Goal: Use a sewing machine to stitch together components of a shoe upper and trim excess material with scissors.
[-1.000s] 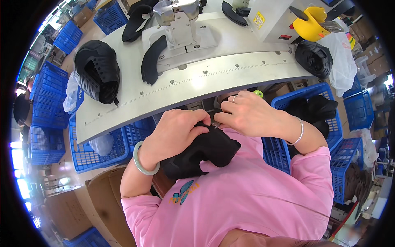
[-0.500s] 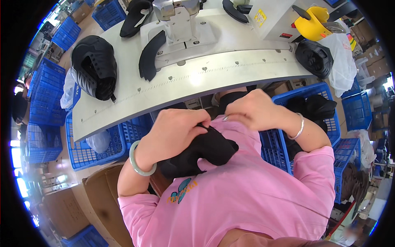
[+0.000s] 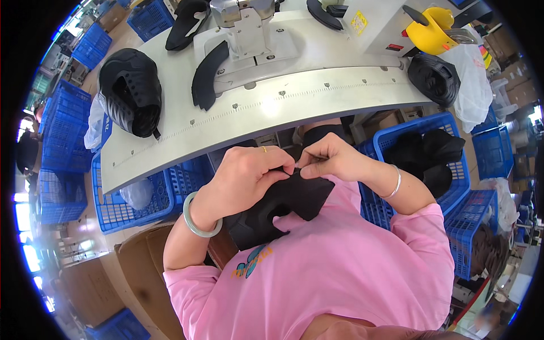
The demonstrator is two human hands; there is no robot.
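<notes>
In front of my chest hangs a black shoe upper point(image 3: 255, 221), soft, with a curved cut-out along its lower side. My left hand point(image 3: 243, 178), with a ring and a pale bangle, pinches its top edge. Close beside it, my right hand point(image 3: 328, 157) grips the same edge between thumb and fingers. The fingertips of both hands nearly meet there, and they cover whatever small detail lies between them.
Beyond my hands runs the pale machine table point(image 3: 170, 139) with a metal machine base point(image 3: 249, 39). A black shoe point(image 3: 129, 93) stands at its left, another dark shoe point(image 3: 433, 79) at its right. A curved black strip point(image 3: 207, 76) lies between. Blue crates point(image 3: 391, 136) flank my lap.
My right hand has come down and left onto the upper's top edge; before, it was raised apart from it. The upper is now spread flatter between both hands.
</notes>
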